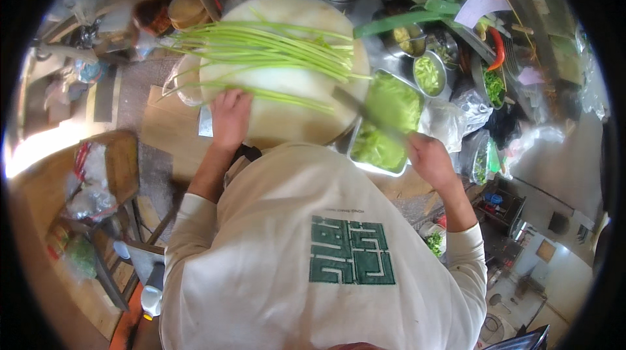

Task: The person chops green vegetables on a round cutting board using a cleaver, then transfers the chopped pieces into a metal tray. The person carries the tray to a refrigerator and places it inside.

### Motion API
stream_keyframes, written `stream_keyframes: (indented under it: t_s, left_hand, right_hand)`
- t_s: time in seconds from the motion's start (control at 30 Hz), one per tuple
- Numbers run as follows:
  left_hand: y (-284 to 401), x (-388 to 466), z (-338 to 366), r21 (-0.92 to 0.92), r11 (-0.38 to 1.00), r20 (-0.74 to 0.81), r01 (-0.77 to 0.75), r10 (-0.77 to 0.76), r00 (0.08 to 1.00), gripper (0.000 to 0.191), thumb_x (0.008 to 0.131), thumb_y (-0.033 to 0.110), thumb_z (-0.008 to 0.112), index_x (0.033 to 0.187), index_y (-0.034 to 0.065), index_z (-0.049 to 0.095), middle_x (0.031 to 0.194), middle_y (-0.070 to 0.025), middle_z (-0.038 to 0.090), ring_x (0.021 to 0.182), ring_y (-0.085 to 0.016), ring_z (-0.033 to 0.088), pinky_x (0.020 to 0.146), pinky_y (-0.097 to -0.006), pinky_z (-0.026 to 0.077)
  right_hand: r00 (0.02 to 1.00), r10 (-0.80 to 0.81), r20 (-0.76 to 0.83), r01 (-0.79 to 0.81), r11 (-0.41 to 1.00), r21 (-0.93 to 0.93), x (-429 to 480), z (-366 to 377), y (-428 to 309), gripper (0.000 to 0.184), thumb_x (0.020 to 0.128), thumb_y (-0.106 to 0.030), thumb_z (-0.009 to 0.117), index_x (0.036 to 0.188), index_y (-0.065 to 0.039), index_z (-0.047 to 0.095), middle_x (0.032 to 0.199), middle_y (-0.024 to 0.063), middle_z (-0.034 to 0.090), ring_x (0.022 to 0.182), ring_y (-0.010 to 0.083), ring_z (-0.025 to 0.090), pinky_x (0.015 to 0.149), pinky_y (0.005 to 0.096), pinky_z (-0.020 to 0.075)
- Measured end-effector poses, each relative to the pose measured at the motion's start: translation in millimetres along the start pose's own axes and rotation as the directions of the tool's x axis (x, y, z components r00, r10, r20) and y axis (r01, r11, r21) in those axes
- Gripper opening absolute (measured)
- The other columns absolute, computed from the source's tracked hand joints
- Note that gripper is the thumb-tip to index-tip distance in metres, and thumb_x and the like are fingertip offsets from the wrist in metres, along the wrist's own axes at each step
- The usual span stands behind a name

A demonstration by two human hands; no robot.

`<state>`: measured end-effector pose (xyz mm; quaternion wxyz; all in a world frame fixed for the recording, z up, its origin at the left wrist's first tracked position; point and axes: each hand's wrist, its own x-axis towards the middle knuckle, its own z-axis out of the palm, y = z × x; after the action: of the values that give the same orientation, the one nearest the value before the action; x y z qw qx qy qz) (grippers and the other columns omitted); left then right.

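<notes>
Long green stalks lie in a bundle across the upper half of a round cutting board. A few more stalks lie apart, nearer to me. My left hand rests at the left edge of the board, its fingers on the left part of these few stalks. In my right hand is the handle of a knife; its blurred blade points up and left, over the metal tray and the board's right edge. Cut pale green vegetable pieces fill the metal tray.
Right of the board stand a metal bowl of chopped pieces and other bowls. A red chili, a large green leaf stalk and clear plastic bags lie there. A wooden table with bags is at the left.
</notes>
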<state>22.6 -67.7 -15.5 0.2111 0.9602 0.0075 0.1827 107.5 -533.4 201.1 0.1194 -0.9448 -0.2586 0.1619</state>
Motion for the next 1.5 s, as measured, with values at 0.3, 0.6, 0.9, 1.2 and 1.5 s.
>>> stream_keyframes:
  t_s: [0.3,0.6,0.9,1.2,1.5]
  left_hand:
    - [2,10,-1,0.067,0.995,0.327,-0.077,0.051,0.944,0.026,0.095,0.01,0.065,0.119,0.0082,0.073,0.121,-0.0146,0.07,0.123,-0.038,0.063,0.109,-0.0528,0.05]
    - [-1,-13,0,-0.096,0.993,0.12,-0.066,0.078,0.99,0.026,0.09,0.008,0.065,0.113,0.006,0.076,0.117,-0.0102,0.07,0.115,-0.036,0.064,0.103,-0.0479,0.053]
    - [3,-13,2,-0.079,0.994,0.056,-0.08,0.085,0.995,0.022,0.089,0.008,0.066,0.108,0.004,0.076,0.118,-0.012,0.071,0.116,-0.037,0.065,0.104,-0.0483,0.054]
    - [2,-13,3,-0.126,0.992,0.094,-0.018,0.03,0.995,0.027,0.089,0.006,0.065,0.115,0.004,0.073,0.122,-0.0155,0.07,0.121,-0.04,0.064,0.108,-0.0514,0.054]
    - [14,1,-10,-0.052,0.998,0.161,0.042,-0.033,0.986,0.03,0.091,0.006,0.068,0.121,0.0067,0.076,0.132,-0.0137,0.066,0.125,-0.038,0.059,0.111,-0.0574,0.048]
  right_hand:
    - [0.989,-0.143,-0.027,0.145,0.988,0.061,50,50,-55,0.023,0.11,-0.028,0.066,0.1,-0.007,0.066,0.09,0.021,0.072,0.084,0.0482,0.071,0.071,0.0573,0.0563]
    - [0.969,-0.2,0.143,0.206,0.978,-0.027,70,55,-81,0.019,0.111,-0.027,0.062,0.104,-0.01,0.064,0.089,0.0181,0.072,0.082,0.0457,0.072,0.071,0.0576,0.057]
    - [0.937,-0.284,0.204,0.314,0.94,-0.135,86,42,-88,0.008,0.104,-0.018,0.062,0.103,-0.01,0.063,0.09,0.0149,0.071,0.083,0.041,0.074,0.07,0.0536,0.0591]
    - [0.917,-0.352,0.188,0.394,0.871,-0.293,66,37,-47,0.008,0.098,-0.012,0.063,0.106,-0.009,0.064,0.091,0.0144,0.073,0.079,0.0383,0.076,0.067,0.0508,0.0597]
    - [0.975,-0.085,0.206,0.152,0.929,-0.337,-31,-16,42,0.013,0.102,-0.02,0.068,0.101,-0.007,0.068,0.089,0.0184,0.072,0.08,0.0436,0.073,0.07,0.0543,0.0582]
